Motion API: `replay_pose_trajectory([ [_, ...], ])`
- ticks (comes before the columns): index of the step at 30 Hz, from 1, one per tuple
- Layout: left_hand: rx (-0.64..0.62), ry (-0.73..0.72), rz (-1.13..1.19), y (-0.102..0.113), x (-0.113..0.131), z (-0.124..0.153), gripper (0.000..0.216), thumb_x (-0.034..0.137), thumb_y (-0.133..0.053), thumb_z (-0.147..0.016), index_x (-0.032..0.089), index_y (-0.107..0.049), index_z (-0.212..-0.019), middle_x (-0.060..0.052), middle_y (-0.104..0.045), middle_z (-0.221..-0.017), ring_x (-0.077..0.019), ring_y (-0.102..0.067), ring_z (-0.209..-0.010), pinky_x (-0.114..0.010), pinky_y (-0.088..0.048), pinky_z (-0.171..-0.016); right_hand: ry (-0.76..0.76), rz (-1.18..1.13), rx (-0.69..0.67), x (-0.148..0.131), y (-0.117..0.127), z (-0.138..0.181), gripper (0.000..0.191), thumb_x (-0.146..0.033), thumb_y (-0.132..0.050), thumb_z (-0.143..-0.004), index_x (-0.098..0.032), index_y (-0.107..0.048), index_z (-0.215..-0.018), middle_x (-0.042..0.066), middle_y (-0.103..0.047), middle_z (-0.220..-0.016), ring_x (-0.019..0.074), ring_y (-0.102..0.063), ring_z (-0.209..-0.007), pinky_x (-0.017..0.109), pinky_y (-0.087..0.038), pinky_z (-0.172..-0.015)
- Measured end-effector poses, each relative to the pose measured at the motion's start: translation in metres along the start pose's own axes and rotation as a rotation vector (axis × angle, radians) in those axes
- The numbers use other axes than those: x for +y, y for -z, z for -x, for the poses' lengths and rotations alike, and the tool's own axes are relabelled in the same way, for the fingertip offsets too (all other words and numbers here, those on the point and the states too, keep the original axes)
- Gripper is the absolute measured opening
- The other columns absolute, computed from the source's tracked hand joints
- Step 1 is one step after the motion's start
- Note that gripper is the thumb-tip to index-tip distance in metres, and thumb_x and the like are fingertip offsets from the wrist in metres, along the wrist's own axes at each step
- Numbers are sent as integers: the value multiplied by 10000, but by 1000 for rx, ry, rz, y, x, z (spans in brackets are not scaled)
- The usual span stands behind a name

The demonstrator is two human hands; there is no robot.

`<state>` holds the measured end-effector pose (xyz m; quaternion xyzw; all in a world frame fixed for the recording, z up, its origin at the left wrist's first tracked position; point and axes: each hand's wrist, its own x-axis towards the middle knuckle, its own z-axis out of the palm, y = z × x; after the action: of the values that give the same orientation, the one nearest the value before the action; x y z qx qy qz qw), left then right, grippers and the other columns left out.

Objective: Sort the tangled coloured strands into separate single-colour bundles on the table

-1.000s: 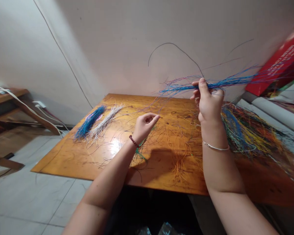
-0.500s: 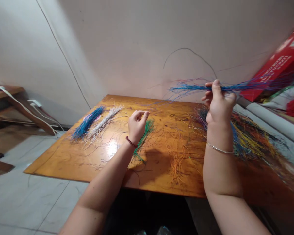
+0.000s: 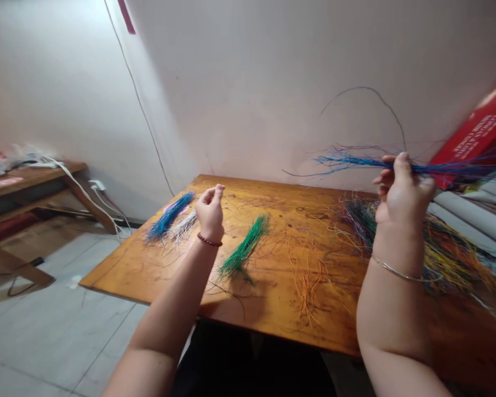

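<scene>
My right hand is raised above the wooden table and grips a bundle of thin blue and purple strands that sticks out to both sides. My left hand is lifted over the table's left half, fingers pinched together; whether a fine strand is in them I cannot make out. Just beyond it lie a blue strand bundle and a white strand bundle. A green strand bundle lies between my arms. Loose orange strands are scattered near the middle.
A tangled multicoloured heap of strands covers the table's right side. A red box leans at the far right wall. A low wooden bench with white cables stands at left on a tiled floor.
My left hand has drawn left and up, away from the right hand, uncovering the green bundle. The right hand kept its grip on the blue strands; the view shifted left.
</scene>
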<state>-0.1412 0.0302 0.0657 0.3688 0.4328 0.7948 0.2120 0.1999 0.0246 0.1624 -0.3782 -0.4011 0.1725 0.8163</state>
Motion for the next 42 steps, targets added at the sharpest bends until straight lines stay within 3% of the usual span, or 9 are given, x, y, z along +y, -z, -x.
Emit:
replay_pose_trajectory([
  [4,-1,-75,-162,44,39,-41,260,427,-751,-810,169,-748,-836,-64,-700,-853,-134,-589,-734,-250,-482,-662,31,-21,-4,0,4,-3,260,-326,-615,-917,-109,-721,-820,-9,-582,-584,54,-535,-414,159,-247,-315],
  [9,-6,-227,-489,101,77,-93,261,397,-751,-796,141,-780,-838,-30,-662,-704,-105,-511,-646,-237,-428,-641,44,-41,-10,2,4,-7,268,-303,-596,-946,-128,-713,-779,-8,-588,-581,55,-532,-402,161,-229,-294],
  [12,-62,-246,-720,133,75,-117,268,380,-744,-770,143,-803,-880,-28,-693,-709,-120,-532,-666,-231,-384,-638,49,-41,-7,5,3,-9,270,-287,-593,-952,-135,-709,-761,-6,-597,-582,59,-527,-390,169,-221,-280],
  [18,-156,-104,-1188,178,58,-148,354,482,-705,-773,176,-807,-919,0,-730,-749,-154,-555,-712,-241,-351,-641,72,-37,-11,6,1,-9,294,-291,-580,-968,-137,-689,-742,12,-635,-622,59,-522,-385,183,-202,-268],
  [24,-286,-62,-1522,184,48,-175,384,520,-694,-783,183,-790,-941,-3,-695,-719,-180,-520,-738,-253,-318,-667,53,-35,-23,3,1,-6,237,-242,-565,-982,-169,-630,-766,8,-738,-859,37,-564,-457,165,-260,-308],
  [29,-214,-41,-1468,182,5,-194,260,451,-783,-734,203,-714,-699,10,-502,-542,-190,-449,-713,-266,-319,-746,66,-36,-40,1,-1,-3,250,-259,-580,-972,-152,-668,-764,37,-741,-841,43,-553,-435,183,-221,-291],
  [34,-213,23,-1429,184,-36,-192,325,435,-837,-641,218,-614,-549,24,-380,-493,-170,-374,-681,-268,-315,-763,56,-42,-32,-2,-1,0,269,-286,-588,-963,-147,-685,-755,25,-697,-706,51,-540,-419,186,-219,-293],
  [42,-245,216,-1398,181,-57,-181,512,515,-789,-762,197,-488,-496,22,-343,-504,-174,-452,-777,-263,-303,-841,44,-64,-51,-3,-2,3,268,-277,-590,-953,-133,-709,-761,0,-607,-603,59,-537,-414,186,-207,-298],
])
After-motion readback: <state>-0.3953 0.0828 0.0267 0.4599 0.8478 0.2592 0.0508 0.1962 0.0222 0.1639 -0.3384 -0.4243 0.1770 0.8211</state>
